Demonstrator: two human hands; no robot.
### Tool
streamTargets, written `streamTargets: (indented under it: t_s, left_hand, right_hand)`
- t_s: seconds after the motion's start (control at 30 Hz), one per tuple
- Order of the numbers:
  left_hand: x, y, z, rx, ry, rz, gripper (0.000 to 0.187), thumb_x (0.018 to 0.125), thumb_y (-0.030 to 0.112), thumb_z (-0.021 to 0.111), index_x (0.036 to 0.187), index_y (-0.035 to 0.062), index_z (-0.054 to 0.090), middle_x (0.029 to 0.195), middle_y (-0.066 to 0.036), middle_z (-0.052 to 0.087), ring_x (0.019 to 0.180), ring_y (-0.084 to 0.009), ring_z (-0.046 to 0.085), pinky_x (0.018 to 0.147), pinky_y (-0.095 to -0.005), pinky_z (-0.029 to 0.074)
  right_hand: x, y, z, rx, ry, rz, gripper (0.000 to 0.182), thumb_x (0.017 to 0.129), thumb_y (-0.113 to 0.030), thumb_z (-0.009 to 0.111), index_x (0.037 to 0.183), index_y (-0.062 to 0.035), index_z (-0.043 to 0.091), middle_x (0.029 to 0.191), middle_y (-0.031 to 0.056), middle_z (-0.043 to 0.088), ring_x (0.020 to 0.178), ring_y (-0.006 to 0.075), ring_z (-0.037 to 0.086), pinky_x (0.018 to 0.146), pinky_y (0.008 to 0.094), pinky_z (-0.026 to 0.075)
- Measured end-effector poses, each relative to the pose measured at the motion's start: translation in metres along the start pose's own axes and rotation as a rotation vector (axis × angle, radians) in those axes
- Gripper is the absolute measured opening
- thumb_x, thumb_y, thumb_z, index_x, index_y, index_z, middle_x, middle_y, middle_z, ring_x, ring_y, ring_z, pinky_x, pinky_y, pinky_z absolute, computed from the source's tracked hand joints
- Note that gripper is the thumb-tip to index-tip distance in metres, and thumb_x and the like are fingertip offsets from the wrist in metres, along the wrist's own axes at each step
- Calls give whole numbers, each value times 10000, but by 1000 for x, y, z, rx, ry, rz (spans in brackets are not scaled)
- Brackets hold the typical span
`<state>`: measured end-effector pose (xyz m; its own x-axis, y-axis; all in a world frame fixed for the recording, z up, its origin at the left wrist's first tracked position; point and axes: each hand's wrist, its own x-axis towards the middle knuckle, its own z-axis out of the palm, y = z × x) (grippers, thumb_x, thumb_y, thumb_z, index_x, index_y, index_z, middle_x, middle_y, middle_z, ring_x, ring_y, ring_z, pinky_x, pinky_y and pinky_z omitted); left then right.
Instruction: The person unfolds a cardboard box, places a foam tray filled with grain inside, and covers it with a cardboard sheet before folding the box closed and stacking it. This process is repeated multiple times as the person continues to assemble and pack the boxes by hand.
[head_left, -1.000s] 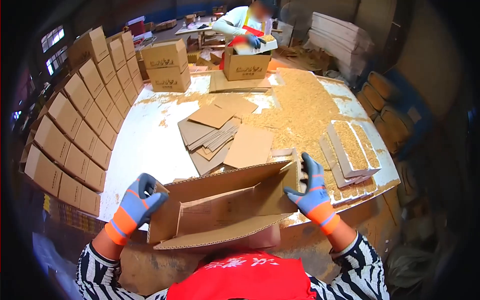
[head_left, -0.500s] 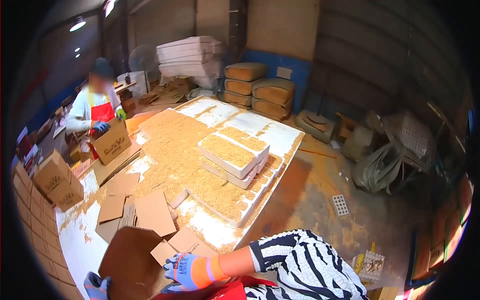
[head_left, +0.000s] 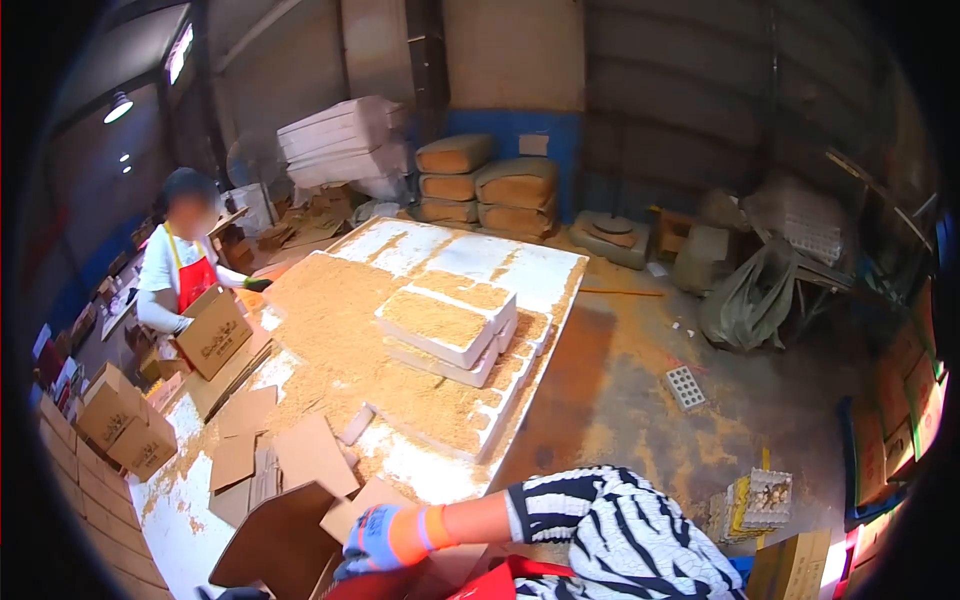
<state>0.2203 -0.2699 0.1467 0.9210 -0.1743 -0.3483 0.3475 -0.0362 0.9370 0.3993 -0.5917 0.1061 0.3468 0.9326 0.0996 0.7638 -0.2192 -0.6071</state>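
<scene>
A brown cardboard box [head_left: 272,545] stands open at the bottom of the view, close to my body. My right hand [head_left: 385,540], in a blue and orange work glove, is closed on the box's right side. Part of its fingers is hidden from view. Only a dark sliver of my left hand [head_left: 238,593] shows at the bottom edge, beside the box's near left side, and its fingers cannot be made out. Flat cardboard pieces [head_left: 312,452] lie on the white table [head_left: 430,452] just beyond the box.
White foam trays [head_left: 440,325] filled with tan shavings are stacked on the table amid loose shavings [head_left: 330,310]. Across the table, a co-worker [head_left: 185,250] handles a printed carton [head_left: 213,332]. More cartons [head_left: 125,420] stand at left. An egg-type tray [head_left: 685,388] lies on the floor.
The view has shifted. My left hand has dropped almost out of frame, while my right hand stays at the box. The co-worker's hand has moved off the carton's top, out over the table.
</scene>
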Motion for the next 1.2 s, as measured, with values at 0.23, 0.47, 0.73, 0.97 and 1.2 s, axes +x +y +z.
streamTargets:
  t_s: [0.23,0.47,0.73,0.97,1.2]
  left_hand:
    - [12,-62,62,432,1101,278,318,917,275,527,1109,29,596,1063,-118,593,990,-221,549,849,-333,455]
    - [21,-93,67,1052,1469,477,669,633,76,758,1224,40,447,1335,-178,343,1333,-395,244,1079,-451,238]
    - [26,-44,99,1250,1232,79,889,601,181,791,1364,-5,372,1455,-214,280,1369,-412,186,1123,-508,123]
    - [29,-48,91,1256,1240,14,946,616,252,788,1391,-19,320,1466,-230,249,1374,-409,176,1124,-524,79]
    - [44,-92,63,1199,1254,-79,682,795,423,656,1284,-11,459,1180,-208,574,1107,-335,541,937,-412,420]
  right_hand:
    - [12,12,15,-84,190,44,367,852,-449,568,907,-87,564,854,159,608,834,350,590,702,422,455]
    - [55,-13,2,-439,387,-254,744,788,-277,635,1403,-26,300,1389,226,355,1287,398,330,1088,481,230]
    - [20,11,15,-109,118,-108,679,838,-355,602,1372,-16,355,1174,230,514,1083,390,475,951,450,367]
    - [39,5,5,-454,382,-250,653,833,-448,576,1280,13,457,1269,220,483,1179,377,451,993,443,342]
    - [0,15,11,-234,145,-250,554,835,-432,596,1236,-55,533,1157,150,581,1097,300,535,1008,465,345]
